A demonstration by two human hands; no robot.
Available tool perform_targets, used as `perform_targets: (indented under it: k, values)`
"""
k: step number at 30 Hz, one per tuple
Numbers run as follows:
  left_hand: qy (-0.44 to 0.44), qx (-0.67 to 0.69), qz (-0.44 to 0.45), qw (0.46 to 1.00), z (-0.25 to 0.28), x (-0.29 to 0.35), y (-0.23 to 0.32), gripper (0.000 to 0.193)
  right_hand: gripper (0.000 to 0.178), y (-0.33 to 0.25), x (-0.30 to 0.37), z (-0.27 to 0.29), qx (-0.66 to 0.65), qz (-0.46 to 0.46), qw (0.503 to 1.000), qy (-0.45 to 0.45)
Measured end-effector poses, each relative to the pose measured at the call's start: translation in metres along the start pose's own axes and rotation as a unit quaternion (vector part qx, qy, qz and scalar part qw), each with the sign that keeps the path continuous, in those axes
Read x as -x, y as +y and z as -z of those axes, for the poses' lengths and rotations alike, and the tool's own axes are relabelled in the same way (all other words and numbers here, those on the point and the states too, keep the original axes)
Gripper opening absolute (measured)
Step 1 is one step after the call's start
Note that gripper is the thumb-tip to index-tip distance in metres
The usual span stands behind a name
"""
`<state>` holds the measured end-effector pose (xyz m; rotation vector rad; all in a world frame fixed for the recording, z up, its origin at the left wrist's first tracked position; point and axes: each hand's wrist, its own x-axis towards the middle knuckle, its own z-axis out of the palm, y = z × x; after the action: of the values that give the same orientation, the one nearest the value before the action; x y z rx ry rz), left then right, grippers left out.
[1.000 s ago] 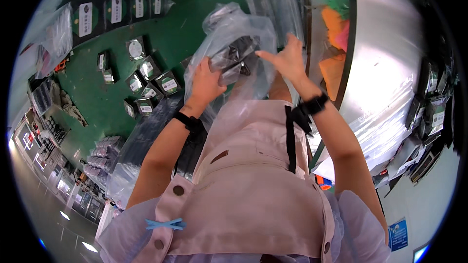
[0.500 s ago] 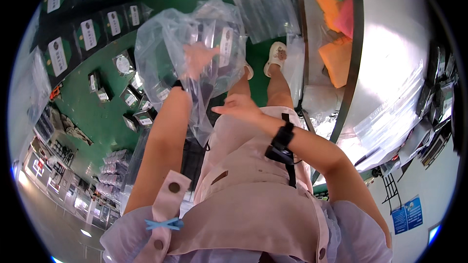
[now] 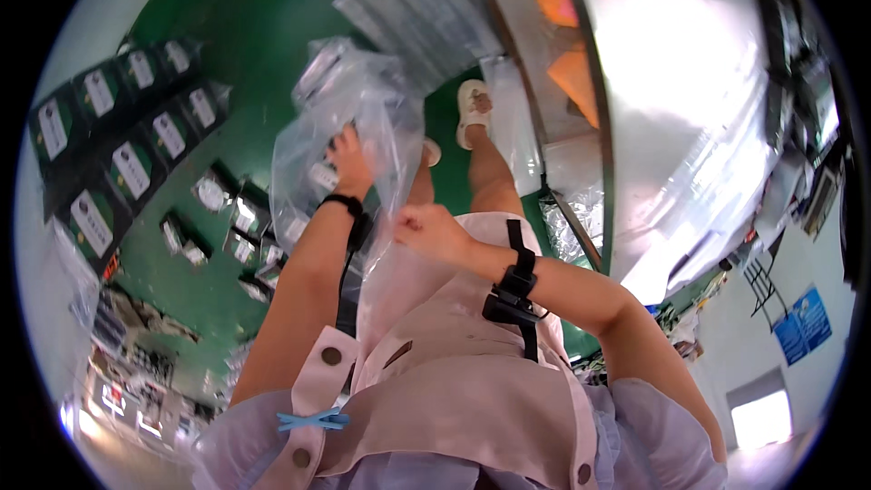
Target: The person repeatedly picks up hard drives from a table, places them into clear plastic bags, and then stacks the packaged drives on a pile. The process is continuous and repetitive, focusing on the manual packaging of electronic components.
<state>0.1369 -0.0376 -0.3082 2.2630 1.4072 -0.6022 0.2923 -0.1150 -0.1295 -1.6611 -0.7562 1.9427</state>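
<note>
A large clear plastic bag (image 3: pixel 386 104) hangs in front of my legs, crumpled at its far end. My left hand (image 3: pixel 352 161) reaches into it up to the wrist, fingers bent and apart, seen through the film. Something dark shows by the fingertips, and a white label (image 3: pixel 323 174) lies beside the hand; what they belong to is blurred by the plastic. At the bag's near right edge, my right hand (image 3: pixel 430 230) is closed with curled fingers, pinching the film.
Rows of black packages with white labels (image 3: pixel 132 171) stand at the left. Small dark boxes (image 3: pixel 183 238) lie on the green floor. Flat clear plastic sheets (image 3: pixel 413 14) are ahead. At the right runs a table (image 3: pixel 671 54) with orange material (image 3: pixel 573 82) beside its edge.
My view has turned, so the surroundings are shifted. In the bag, my left hand has drawn nearer and its fingers have bent. My right hand has curled from pointing fingers onto the bag's edge.
</note>
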Motion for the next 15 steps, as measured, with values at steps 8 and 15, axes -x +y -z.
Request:
perform_targets:
  k: [8,15]
  values:
    - [-0.187,0.055,-0.138,0.971,0.065,0.022,0.005,0.053,0.016,-0.082,0.133,0.263,0.016,0.069,0.967,0.243]
    - [-0.272,0.22,-0.085,0.933,0.157,0.049,0.018,0.035,0.04,-0.003,0.259,0.539,-0.184,0.108,0.571,0.793]
